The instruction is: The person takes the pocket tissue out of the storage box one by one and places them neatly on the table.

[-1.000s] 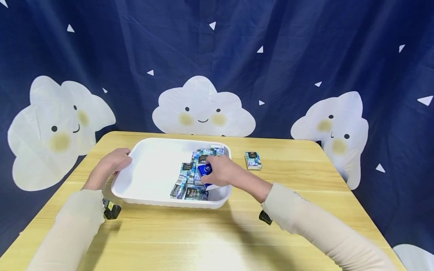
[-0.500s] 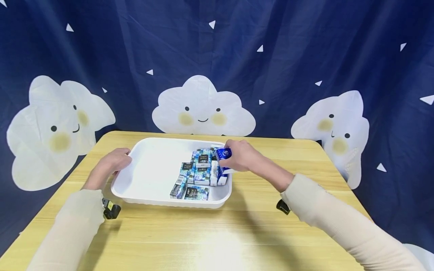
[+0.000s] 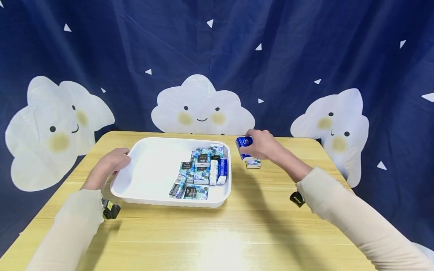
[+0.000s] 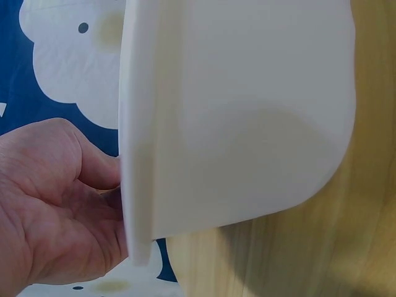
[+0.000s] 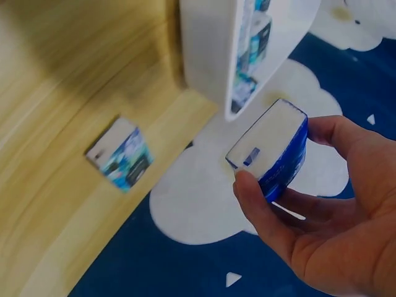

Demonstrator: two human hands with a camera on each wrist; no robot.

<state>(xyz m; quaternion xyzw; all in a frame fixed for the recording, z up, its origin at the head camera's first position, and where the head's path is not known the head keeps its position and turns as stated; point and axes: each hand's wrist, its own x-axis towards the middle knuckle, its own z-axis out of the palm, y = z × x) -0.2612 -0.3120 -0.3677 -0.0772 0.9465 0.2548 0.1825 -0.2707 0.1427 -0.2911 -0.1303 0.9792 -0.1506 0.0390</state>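
A blue-and-white tissue pack (image 5: 275, 145) is held between the thumb and fingers of my right hand (image 3: 262, 145), in the air just right of the white tray (image 3: 152, 201). With my left hand (image 3: 115, 160) I grip the tray's left rim; the left wrist view shows the thumb and fingers at the rim, the fingertips partly hidden. Inside the tray's right half lie several tissue packs (image 3: 201, 175) with a blue floral print and a dark label. A plain blue pack (image 3: 222, 169) sits by the right wall. Below my right hand, another floral tissue pack (image 5: 127, 154) lies on the table.
The wooden table (image 3: 169, 241) carries the tray, and its far edge meets a dark blue curtain (image 3: 217, 45) with white clouds and triangles. Wrist cameras (image 3: 111, 210) hang under both sleeves.
My right hand has lifted the blue tissue pack from among the others and carried it right, over the tray's edge, to above the table. My left hand stays on the tray rim.
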